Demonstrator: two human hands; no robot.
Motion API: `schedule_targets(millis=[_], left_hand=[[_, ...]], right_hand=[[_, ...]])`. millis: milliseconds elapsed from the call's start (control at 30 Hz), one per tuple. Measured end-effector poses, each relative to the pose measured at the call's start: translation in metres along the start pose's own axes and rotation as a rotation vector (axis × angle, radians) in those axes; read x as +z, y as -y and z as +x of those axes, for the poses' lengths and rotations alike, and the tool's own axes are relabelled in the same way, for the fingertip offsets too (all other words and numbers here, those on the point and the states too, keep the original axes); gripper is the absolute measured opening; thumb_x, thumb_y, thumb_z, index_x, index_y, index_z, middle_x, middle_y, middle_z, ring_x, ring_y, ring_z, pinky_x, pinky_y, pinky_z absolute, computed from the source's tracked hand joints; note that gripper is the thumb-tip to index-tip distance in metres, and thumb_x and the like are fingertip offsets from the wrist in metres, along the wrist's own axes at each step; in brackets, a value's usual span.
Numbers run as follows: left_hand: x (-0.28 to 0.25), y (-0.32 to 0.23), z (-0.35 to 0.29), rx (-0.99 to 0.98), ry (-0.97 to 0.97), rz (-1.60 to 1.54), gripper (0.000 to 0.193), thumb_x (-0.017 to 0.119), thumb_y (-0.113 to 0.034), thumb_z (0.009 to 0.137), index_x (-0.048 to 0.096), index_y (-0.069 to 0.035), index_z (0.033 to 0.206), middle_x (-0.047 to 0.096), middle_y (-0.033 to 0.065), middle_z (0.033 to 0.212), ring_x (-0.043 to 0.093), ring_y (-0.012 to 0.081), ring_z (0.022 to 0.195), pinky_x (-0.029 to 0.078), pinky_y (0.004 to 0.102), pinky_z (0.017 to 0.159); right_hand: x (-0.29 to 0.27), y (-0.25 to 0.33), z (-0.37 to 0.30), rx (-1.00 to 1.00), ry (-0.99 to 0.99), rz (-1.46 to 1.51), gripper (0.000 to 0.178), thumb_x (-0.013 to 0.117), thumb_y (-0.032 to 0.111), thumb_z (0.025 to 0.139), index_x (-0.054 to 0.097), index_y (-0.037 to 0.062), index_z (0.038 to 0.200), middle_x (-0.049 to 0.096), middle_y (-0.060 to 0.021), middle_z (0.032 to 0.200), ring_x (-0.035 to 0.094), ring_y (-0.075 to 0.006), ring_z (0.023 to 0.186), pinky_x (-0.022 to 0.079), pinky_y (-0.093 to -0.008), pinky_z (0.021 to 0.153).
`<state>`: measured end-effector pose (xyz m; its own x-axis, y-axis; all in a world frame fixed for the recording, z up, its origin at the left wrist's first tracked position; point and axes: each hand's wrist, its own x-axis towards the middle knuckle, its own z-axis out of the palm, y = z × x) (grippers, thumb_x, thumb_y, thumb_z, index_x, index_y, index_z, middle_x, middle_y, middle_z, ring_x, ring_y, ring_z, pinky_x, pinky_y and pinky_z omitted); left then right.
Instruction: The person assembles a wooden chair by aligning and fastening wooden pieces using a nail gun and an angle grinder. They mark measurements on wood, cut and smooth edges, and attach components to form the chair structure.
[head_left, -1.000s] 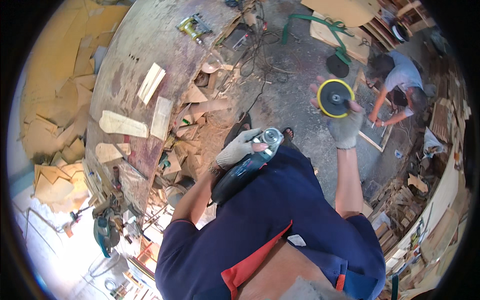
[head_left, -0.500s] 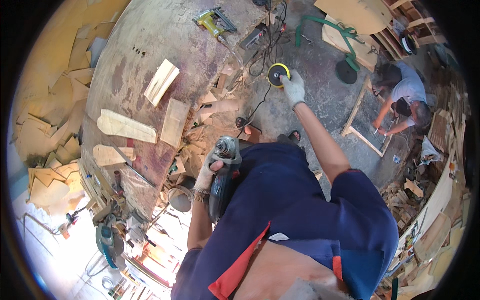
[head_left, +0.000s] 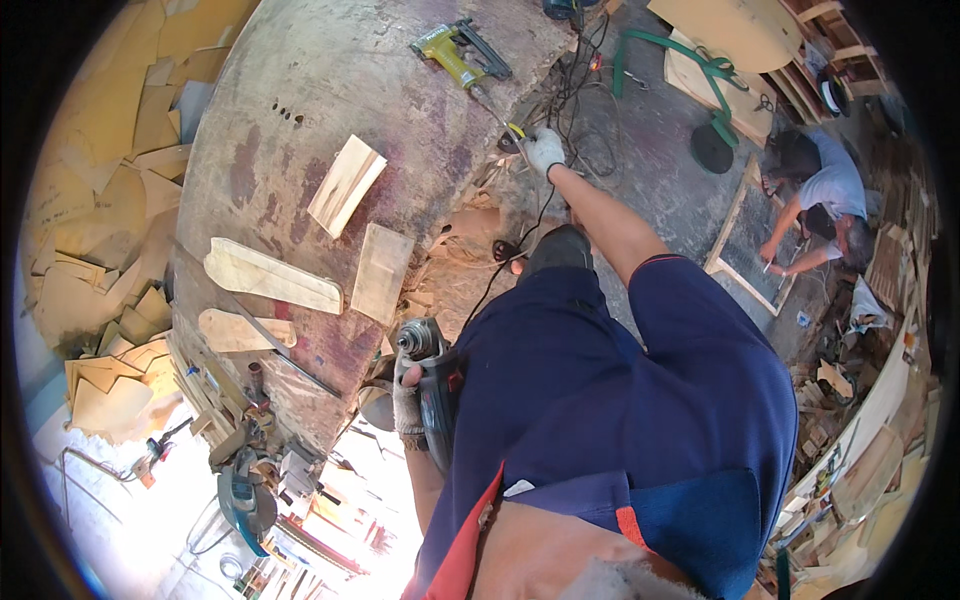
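Note:
My left hand is gloved and wrapped round a dark angle grinder, held against my left side with its bare spindle upward. My gloved right hand reaches out to the worktable's edge, closed on a round backing pad with a yellow rim. Much of that pad is seen edge-on or hidden by the table edge and the hand. Just beyond it, a yellow-green nail gun lies on the worktable.
Several cut wood pieces lie on the table. Cables trail along its right edge. Wood scraps cover the ground beside my feet. At the right, another person crouches over a wooden frame. A green chop saw stands lower left.
My right hand has swung left with the backing pad, from over the floor to the table's edge. The pad has tilted from face-on. My body has leaned forward; the grinder stays in my left hand.

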<state>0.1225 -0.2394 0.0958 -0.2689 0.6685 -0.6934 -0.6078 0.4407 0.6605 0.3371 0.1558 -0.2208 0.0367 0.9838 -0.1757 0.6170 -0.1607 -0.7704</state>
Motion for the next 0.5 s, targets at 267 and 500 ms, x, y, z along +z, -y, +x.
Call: schedule_targets(millis=[267,500], left_hand=[[0.047,0.008,0.023,0.046,-0.051,-0.201,0.069,0.082,-0.038,0.081,0.054,-0.006,0.134,0.068,0.0137,0.112,0.070,0.0272,0.087,0.061,0.0397,0.075],[0.114,0.003,0.047,0.096,-0.042,-0.232,0.070,0.083,-0.036,0.081,0.052,-0.004,0.135,0.067,0.0151,0.110,0.070,0.0278,0.089,0.062,0.0397,0.075]], right_hand=[[0.091,-0.059,0.057,-0.202,0.376,-0.152,0.042,0.059,0.042,0.094,0.075,0.0040,0.104,0.075,-0.0203,0.100,0.070,-0.0384,0.096,0.054,-0.0462,0.082],[0.052,-0.046,0.093,0.019,0.510,-0.572,0.037,0.053,0.033,0.100,0.077,0.0061,0.104,0.076,-0.0144,0.104,0.072,-0.0322,0.099,0.055,-0.0447,0.082]])
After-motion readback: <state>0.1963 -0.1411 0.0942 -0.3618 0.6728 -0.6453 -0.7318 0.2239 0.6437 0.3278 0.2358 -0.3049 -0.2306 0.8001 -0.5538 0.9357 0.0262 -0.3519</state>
